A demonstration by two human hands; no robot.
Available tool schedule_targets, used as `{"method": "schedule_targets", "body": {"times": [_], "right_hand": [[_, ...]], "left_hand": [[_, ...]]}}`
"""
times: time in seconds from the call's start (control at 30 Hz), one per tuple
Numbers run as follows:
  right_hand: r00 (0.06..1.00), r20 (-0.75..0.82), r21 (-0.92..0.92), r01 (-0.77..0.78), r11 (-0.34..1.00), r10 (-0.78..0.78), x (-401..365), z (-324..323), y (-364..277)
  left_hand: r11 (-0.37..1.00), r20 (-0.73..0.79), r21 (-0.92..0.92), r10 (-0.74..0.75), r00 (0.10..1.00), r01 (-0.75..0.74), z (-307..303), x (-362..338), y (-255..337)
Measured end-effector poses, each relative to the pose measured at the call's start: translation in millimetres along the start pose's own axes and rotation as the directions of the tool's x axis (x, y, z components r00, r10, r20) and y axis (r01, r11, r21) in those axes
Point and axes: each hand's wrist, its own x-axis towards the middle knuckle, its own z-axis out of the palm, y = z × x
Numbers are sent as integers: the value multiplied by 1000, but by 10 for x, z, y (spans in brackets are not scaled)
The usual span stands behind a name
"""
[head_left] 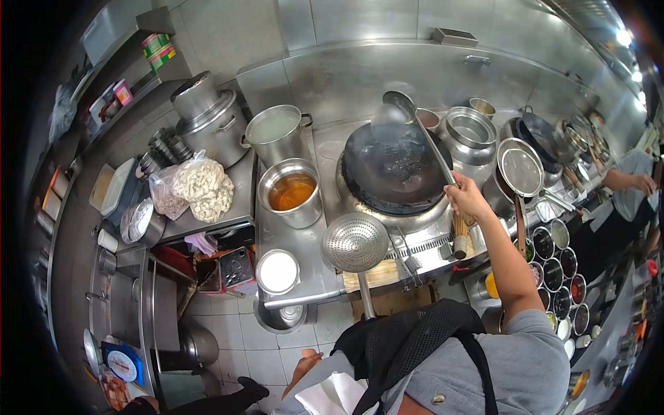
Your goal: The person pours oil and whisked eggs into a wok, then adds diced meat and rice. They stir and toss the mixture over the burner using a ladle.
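Observation:
My right hand [467, 196] is closed on the handle of a long ladle [434, 146], whose bowl is raised above the back of a dark wok [394, 169] on the stove. Pale steam or a blur hangs beside the ladle bowl. Low in the view, near my waist, my left hand [308, 360] is partly hidden by my sleeve, and its hold cannot be made out. A perforated skimmer [355, 242] lies at the counter's front edge. Left of the wok stands a steel pot with amber liquid [292, 192].
A taller pot [277, 135] and a white-filled container [277, 272] stand on the left counter. Bags of pale food [204, 187] lie farther left. A strainer [520, 168] and seasoning tins [553, 273] are at right. Another person's hand [643, 184] shows far right.

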Motion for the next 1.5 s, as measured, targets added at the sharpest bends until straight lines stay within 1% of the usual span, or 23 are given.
{"method": "schedule_targets", "body": {"times": [0.07,0.1,0.13,0.17,0.2,0.23,0.37,0.67,0.8,0.83,0.93,1.0,1.03,1.07,1.1,1.13,1.17,1.23,1.3,1.37,1.4,1.43,1.5], "right_hand": [[999,-10,56,-30,998,30,-58,-34,133],[959,-117,-314,211,926,-258,-51,-39,317],[834,-99,-653,357,668,-542,-79,0,390],[835,-95,-648,362,670,-543,-115,28,449],[950,-108,-360,236,903,-291,-171,108,379],[999,-18,-49,30,998,-31,-210,202,279],[982,176,187,-103,977,70,-298,631,-53],[811,572,13,-160,987,124,-28,1667,-331],[835,543,-177,5,984,93,201,2031,-109],[827,554,-182,12,983,92,253,2087,-82],[806,562,-233,-62,971,186,388,2193,12],[786,579,2,-271,963,219,428,2220,136],[784,583,-3,-262,965,214,415,2229,180],[735,642,244,-464,852,217,416,2210,210],[691,696,452,-634,627,196,386,2179,261],[649,747,534,-716,449,146,362,2147,282],[658,739,543,-709,449,145,346,2083,297],[615,788,615,-788,32,-26,252,1933,252],[666,745,665,-746,-33,-49,243,1695,327],[742,670,716,-644,270,-8,225,1406,382],[857,496,627,-466,624,142,198,1273,277],[950,282,367,-239,899,138,160,1212,185],[988,154,-1,4,1000,-4,174,985,141]], "left_hand": [[1000,13,11,-5,1000,5,25,4,30],[1000,18,19,-6,1000,5,33,-6,52],[1000,23,25,-9,1000,8,38,6,75],[1000,22,29,-6,1000,5,20,-4,72],[1000,24,29,-2,1000,1,11,-8,92],[1000,26,22,4,1000,-4,11,-8,104],[1000,7,-14,24,1000,-24,-48,-28,115],[991,-91,-81,101,991,-109,-13,-224,272],[970,-72,-222,87,994,-101,7,-387,-23],[962,15,-267,62,998,-55,-22,-316,-248],[949,106,-313,-4,994,37,7,-276,-716],[948,59,-313,-37,998,54,26,-329,-911],[948,37,-314,-48,998,58,49,-350,-1005],[945,24,-319,-60,998,64,45,-354,-1063],[945,8,-319,-68,998,67,53,-369,-1121],[945,-2,-320,-74,997,69,61,-370,-1141],[946,-9,-318,-75,997,68,67,-373,-1156],[950,-18,-305,-73,997,64,82,-347,-1115],[958,-22,-283,-65,998,57,59,-305,-985],[966,-16,-252,-55,998,50,0,-234,-790],[972,-12,-230,-45,999,41,-23,-210,-691],[977,-12,-209,-35,999,32,-27,-178,-608],[988,-1,-156,-16,1000,16,-60,-103,-408]]}}
